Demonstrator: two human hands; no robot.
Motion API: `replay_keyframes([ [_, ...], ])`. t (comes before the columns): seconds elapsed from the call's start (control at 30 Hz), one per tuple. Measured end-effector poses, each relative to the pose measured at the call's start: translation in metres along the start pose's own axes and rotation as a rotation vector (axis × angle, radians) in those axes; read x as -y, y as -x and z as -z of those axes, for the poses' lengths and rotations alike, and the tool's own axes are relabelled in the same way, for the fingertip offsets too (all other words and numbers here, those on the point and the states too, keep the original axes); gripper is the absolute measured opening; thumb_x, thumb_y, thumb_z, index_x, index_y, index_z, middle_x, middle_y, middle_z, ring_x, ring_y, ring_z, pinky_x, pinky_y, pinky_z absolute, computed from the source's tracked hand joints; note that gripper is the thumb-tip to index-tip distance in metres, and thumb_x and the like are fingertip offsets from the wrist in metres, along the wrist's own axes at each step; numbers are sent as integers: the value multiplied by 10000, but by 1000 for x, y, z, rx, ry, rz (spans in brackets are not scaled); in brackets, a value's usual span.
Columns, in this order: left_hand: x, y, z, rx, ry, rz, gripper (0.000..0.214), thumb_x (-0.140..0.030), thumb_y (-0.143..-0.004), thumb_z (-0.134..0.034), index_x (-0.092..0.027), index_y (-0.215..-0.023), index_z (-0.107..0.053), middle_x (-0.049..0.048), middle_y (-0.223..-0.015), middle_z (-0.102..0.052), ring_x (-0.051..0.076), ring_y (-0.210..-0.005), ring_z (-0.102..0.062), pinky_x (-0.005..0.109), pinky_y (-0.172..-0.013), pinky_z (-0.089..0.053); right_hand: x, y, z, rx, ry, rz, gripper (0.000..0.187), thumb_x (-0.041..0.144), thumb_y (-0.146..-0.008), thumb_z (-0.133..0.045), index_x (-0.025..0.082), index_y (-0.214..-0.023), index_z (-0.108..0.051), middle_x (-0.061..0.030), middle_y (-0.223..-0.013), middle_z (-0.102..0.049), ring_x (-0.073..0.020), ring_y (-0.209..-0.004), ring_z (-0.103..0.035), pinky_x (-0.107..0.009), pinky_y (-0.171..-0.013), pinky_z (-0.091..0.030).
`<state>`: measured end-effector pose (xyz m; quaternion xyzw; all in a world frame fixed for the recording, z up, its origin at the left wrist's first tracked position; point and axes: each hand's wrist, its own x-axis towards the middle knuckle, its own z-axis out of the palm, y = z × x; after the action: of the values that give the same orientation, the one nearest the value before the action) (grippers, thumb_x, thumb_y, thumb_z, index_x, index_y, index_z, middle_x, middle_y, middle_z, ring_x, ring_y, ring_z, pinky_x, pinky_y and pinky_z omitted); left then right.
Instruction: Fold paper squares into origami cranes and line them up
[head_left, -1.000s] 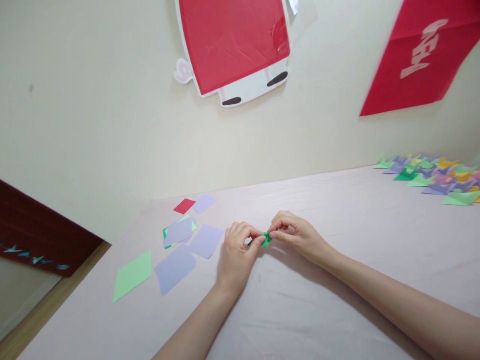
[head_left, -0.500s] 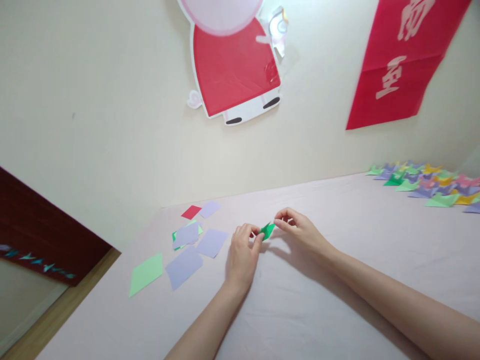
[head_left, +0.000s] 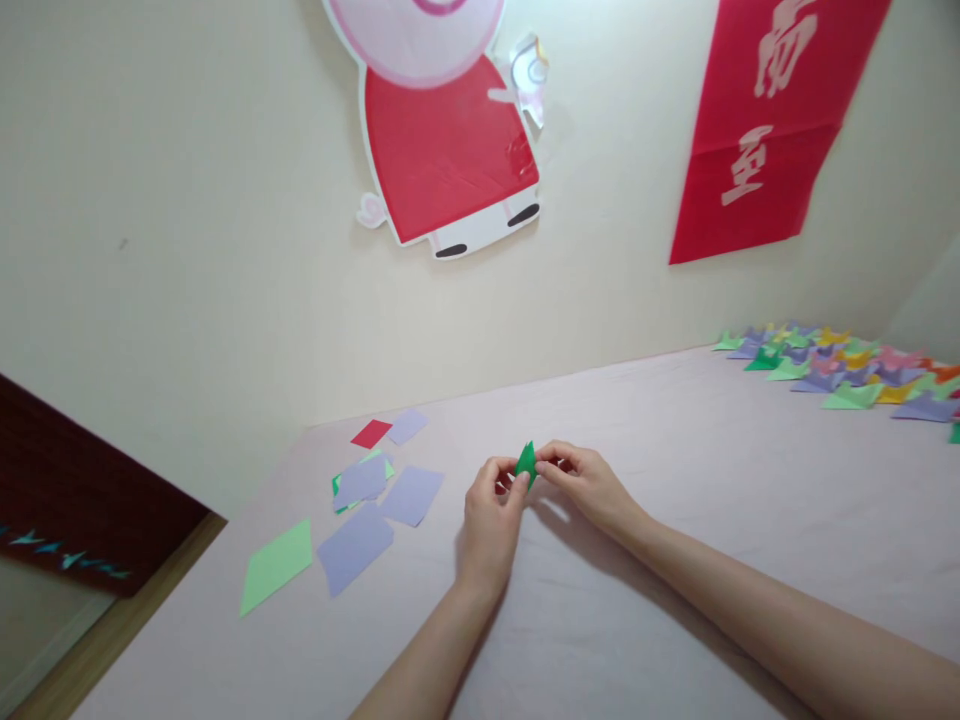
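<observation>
A small folded piece of dark green paper (head_left: pixel 526 461) stands up between my two hands just above the pale table (head_left: pixel 675 520). My left hand (head_left: pixel 491 520) pinches its lower left side with thumb and fingers closed. From the right, my right hand (head_left: pixel 581 480) pinches the other side with its fingertips closed on the paper. Both forearms reach in from the bottom of the picture.
Loose paper squares lie to the left: lilac sheets (head_left: pixel 354 545), a light green sheet (head_left: pixel 277 563) and a red one (head_left: pixel 371 433). Several folded paper shapes in mixed colours (head_left: pixel 840 370) sit at the far right by the wall. The table's left edge drops beside a dark red board (head_left: pixel 82 500).
The green paper has turned from lying slanted between the fingers to pointing upward, and my hands have drawn closer together. The view has shifted slightly.
</observation>
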<state>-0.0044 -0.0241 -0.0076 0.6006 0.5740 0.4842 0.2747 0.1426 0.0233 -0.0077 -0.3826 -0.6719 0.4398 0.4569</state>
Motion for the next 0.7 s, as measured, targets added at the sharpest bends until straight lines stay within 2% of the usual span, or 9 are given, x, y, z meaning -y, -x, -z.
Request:
replay_keyframes([
  [0.2,1,-1,-3,37,81,15,121,-291,-854,-574,-184,-834,-627,2,-763,-623,156,-708,-546,263,-666,-411,-3,0,-3,-19,-96,-39,195,386,-771,-639,195,-743,-617,14,-687,-591,-149,-637,-530,-279,-624,-413],
  [0.33,1,-1,-4,58,110,18,115,-264,-860,-552,-186,-852,-636,2,-780,-636,154,-721,-552,257,-665,-408,-2,0,-5,5,-240,-41,214,406,-751,-669,201,-741,-607,10,-733,-593,-154,-686,-548,-288,-656,-439],
  [0.47,4,-1,-3,61,85,17,127,-300,-859,-575,-190,-851,-637,-7,-768,-622,146,-702,-533,254,-651,-395,-2,0,-5,38,-283,-67,241,426,-749,-687,193,-735,-627,-3,-758,-615,-164,-723,-563,-299,-687,-451],
  [0.7,8,-3,-3,110,123,23,159,-313,-861,-573,-184,-779,-617,-18,-725,-602,136,-669,-510,245,-631,-388,-5,1,-7,23,-350,-106,303,435,-713,-731,197,-878,-642,3,-762,-632,-158,-719,-579,-294,-684,-464],
])
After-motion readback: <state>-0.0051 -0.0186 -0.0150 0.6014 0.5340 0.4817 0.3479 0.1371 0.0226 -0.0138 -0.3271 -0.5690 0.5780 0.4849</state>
